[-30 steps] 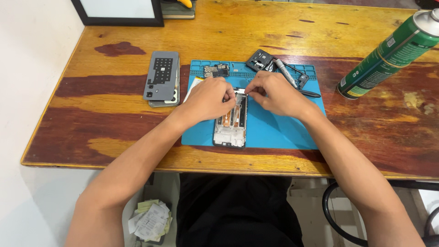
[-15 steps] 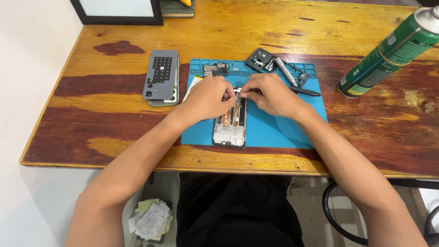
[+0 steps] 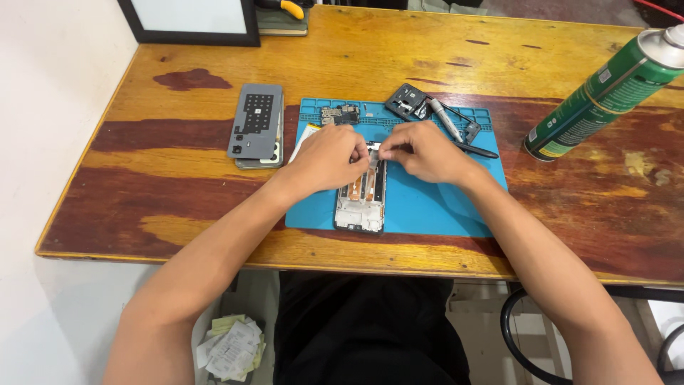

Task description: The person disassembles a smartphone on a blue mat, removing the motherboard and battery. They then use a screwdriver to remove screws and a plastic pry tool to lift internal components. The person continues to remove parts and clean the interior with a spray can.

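Pinching at the top end of the opened phone [image 3: 361, 202], both my hands meet over the blue mat [image 3: 427, 207], which lies near the front edge of the surface [image 3: 178, 178], about midway along it. The left hand [image 3: 326, 158] comes in from the left, fingers curled together on the phone's upper left corner; the right hand [image 3: 422, 151] comes in from the right, thumb and forefinger closed on a small pale part at the upper right corner. What that part is I cannot tell; it is too small and partly hidden.

The phone's long axis runs from the front edge toward the back edge, so its top end sits directly under my fingertips and its bottom end points at me. Both hands are about equally near; neither must reach.

Other items: a grey back cover [image 3: 256, 122] lies just off the mat's left edge; a small circuit board [image 3: 339, 114] and a dark camera module [image 3: 406, 100] rest along the mat's back edge, with a pen-like tool [image 3: 446, 119] beside them. A green spray can [image 3: 605, 89] lies tilted toward the right back corner.
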